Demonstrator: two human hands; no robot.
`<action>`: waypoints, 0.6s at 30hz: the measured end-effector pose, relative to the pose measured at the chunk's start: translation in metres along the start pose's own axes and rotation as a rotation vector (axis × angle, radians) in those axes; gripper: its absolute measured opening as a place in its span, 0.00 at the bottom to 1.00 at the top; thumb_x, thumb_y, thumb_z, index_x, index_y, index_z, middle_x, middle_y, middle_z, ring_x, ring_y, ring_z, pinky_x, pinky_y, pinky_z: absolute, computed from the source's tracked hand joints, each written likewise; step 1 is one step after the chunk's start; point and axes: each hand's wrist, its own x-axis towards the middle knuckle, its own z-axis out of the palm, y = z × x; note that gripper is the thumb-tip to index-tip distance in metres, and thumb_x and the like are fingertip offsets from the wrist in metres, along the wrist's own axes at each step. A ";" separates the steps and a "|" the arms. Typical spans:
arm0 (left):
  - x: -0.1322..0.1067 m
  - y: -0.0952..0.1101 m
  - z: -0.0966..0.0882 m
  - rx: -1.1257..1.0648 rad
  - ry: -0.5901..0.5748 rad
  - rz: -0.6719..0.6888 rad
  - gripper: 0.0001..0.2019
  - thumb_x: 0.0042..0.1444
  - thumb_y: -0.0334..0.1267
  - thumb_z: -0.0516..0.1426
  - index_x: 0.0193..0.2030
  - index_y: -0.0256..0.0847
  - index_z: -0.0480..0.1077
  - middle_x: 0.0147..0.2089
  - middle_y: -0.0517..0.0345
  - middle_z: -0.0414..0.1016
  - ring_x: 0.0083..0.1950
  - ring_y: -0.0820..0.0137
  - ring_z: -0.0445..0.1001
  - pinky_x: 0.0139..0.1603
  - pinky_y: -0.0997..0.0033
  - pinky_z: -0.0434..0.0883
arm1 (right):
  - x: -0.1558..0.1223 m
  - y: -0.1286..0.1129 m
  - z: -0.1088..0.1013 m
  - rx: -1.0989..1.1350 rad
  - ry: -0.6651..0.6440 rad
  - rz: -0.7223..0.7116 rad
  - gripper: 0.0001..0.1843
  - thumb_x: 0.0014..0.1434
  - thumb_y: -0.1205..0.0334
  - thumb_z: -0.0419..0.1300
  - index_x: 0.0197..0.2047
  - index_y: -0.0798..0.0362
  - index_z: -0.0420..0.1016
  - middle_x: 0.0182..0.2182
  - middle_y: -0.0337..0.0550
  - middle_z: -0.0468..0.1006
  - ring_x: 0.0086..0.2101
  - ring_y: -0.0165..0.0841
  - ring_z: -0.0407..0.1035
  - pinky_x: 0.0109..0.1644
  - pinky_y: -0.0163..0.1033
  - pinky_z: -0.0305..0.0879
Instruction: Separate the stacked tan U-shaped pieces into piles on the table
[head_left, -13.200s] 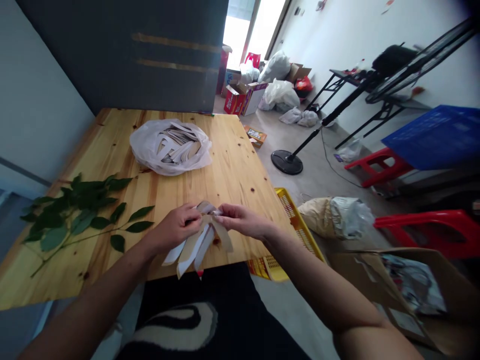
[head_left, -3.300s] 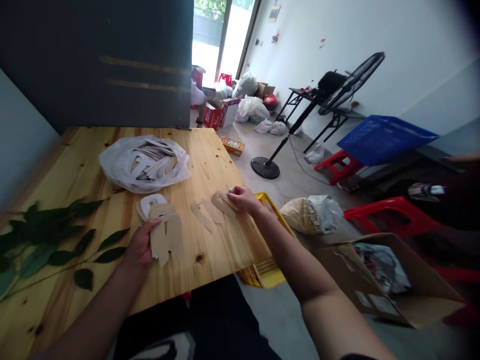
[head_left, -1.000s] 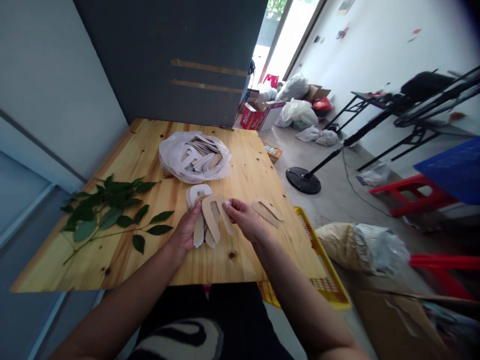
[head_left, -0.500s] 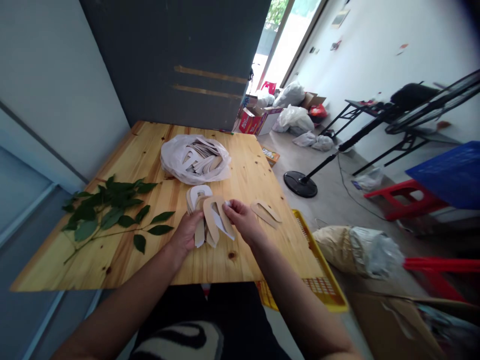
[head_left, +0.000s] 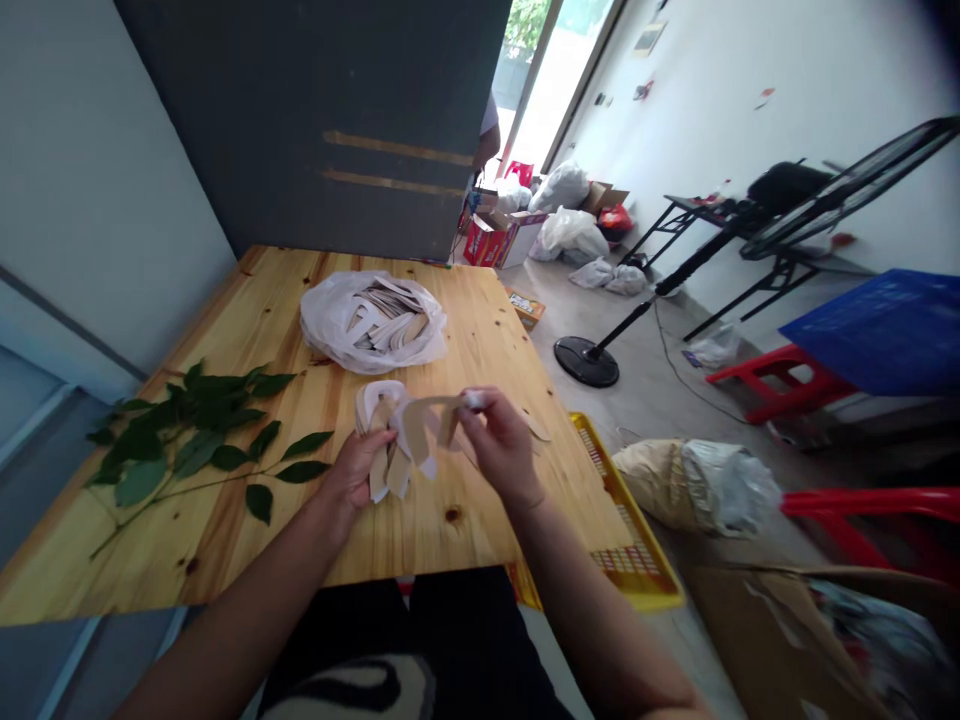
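Observation:
My left hand (head_left: 357, 466) grips a small fanned stack of U-shaped cardboard pieces (head_left: 379, 400), white on one face and tan on the other. Pinched in my right hand (head_left: 501, 446) is a single U-shaped cardboard piece (head_left: 417, 432), blurred by motion and overlapping the stack's right side. Something white shows at my right fingertips; I cannot make out what it is. Partly hidden behind that hand, another cardboard piece (head_left: 538, 430) lies on the wooden table (head_left: 487, 530). Beyond the hands, a white plastic bag (head_left: 321, 328) stands open, full of similar pieces.
A leafy green branch (head_left: 196, 458) lies on the table's left. A dark panel (head_left: 300, 90) rises behind the table. Against the right edge sits a yellow basket (head_left: 664, 590), with a black fan stand (head_left: 586, 362) farther off. Part of a person (head_left: 489, 130) appears near the doorway.
My right hand has moved slightly up and right, drawing one cardboard piece away from the stack. A person's arm has come into view by the doorway. The whole view has shifted a little.

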 end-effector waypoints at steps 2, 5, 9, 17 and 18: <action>0.000 0.004 -0.004 0.014 0.015 -0.011 0.08 0.51 0.23 0.63 0.40 0.30 0.76 0.27 0.50 0.82 0.23 0.63 0.80 0.23 0.69 0.78 | 0.011 0.000 -0.023 0.160 0.000 0.187 0.12 0.62 0.48 0.65 0.41 0.47 0.74 0.34 0.39 0.76 0.34 0.33 0.70 0.42 0.40 0.70; 0.001 0.009 -0.007 0.036 0.019 0.007 0.10 0.54 0.25 0.61 0.44 0.31 0.76 0.29 0.50 0.83 0.22 0.63 0.80 0.21 0.68 0.79 | 0.026 0.015 -0.058 0.215 -0.178 0.444 0.20 0.52 0.42 0.71 0.36 0.49 0.75 0.29 0.36 0.73 0.29 0.30 0.66 0.36 0.37 0.65; 0.001 0.011 -0.004 0.056 0.062 0.046 0.09 0.56 0.24 0.59 0.44 0.29 0.76 0.30 0.47 0.83 0.23 0.62 0.81 0.23 0.66 0.80 | 0.030 0.047 -0.080 0.126 -0.344 0.687 0.25 0.45 0.40 0.73 0.31 0.52 0.73 0.26 0.34 0.70 0.27 0.28 0.61 0.32 0.35 0.58; 0.001 0.013 -0.001 0.069 0.094 -0.019 0.12 0.56 0.24 0.59 0.48 0.29 0.75 0.29 0.50 0.83 0.22 0.63 0.80 0.23 0.66 0.81 | 0.037 0.081 -0.059 -0.104 -0.439 0.682 0.16 0.54 0.48 0.66 0.33 0.51 0.71 0.27 0.36 0.71 0.28 0.29 0.62 0.31 0.35 0.57; 0.002 0.013 -0.002 0.072 0.095 -0.034 0.12 0.57 0.24 0.59 0.48 0.29 0.75 0.29 0.49 0.83 0.22 0.63 0.80 0.22 0.66 0.80 | 0.039 0.083 -0.056 -0.194 -0.442 0.650 0.13 0.55 0.50 0.65 0.33 0.51 0.71 0.27 0.36 0.71 0.28 0.30 0.62 0.31 0.35 0.57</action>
